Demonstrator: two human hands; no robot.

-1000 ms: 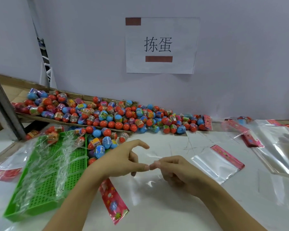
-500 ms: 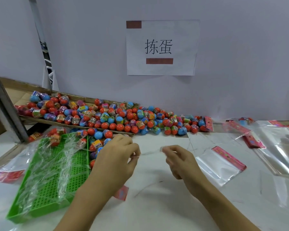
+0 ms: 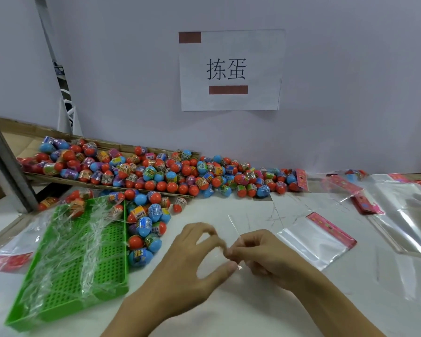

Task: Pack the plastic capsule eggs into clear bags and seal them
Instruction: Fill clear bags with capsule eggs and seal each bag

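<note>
The capsule eggs (image 3: 156,176) are glossy plastic, banded with printed film; the clear bags (image 3: 311,242) are thin, shiny film with printed red header strips; the green tray (image 3: 66,283) is matt perforated plastic, draped in crinkled clear film; the tabletop (image 3: 253,310) is smooth, faintly glossy white; the wall sign (image 3: 231,69) is matt paper.

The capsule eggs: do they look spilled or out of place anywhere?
Yes. The capsule eggs have spilled off the tilted cardboard flap onto the white table along the wall, and a cluster lies loose beside the green tray. They are scattered, not contained.
</note>
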